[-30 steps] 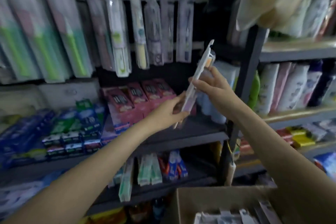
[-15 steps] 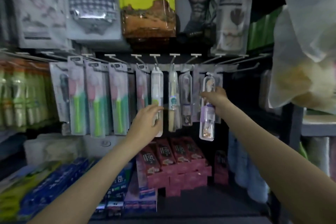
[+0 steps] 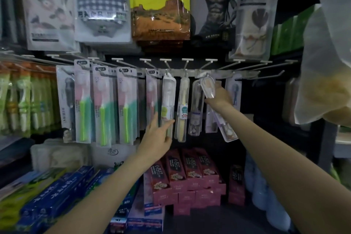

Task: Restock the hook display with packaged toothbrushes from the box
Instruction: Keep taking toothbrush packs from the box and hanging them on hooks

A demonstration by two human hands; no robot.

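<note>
Item: clear plastic blister-packed toothbrush [image 3: 218, 109], held at the metal hook rail [image 3: 228, 73], between the clear hanging pack with the purple label [image 3: 195, 108] and the blue-brush card [image 3: 234, 89].

Hold: your right hand [image 3: 218, 97] grips the pack near its upper end, fingers curled behind it and clamped on the blister. Your left hand [image 3: 157, 138] carries nothing; its fingers [image 3: 168, 122] are straight and apart, reaching at the lower part of the white-and-green carded toothbrush [image 3: 168, 104]. Whether they touch it cannot be told.

Orientation: long axis tilted, not plumb. The top end with the hang hole points up and left toward the rail; the bottom end swings down and right, past the line of the hanging neighbours. The neighbours hang straight down.

Hook status: whether the hang hole is already on a peg cannot be told; the top is blurred against the rail.

Risks, as judged:
- Let go before the hole is seated and the pack drops toward the pink toothpaste cartons [image 3: 186, 173] below.
- The tilt may make the hole miss the peg tip or catch on one edge.
- The swinging lower end could knock the purple-label pack off its peg.
- A push from your left hand could set the carded row swaying.
</note>
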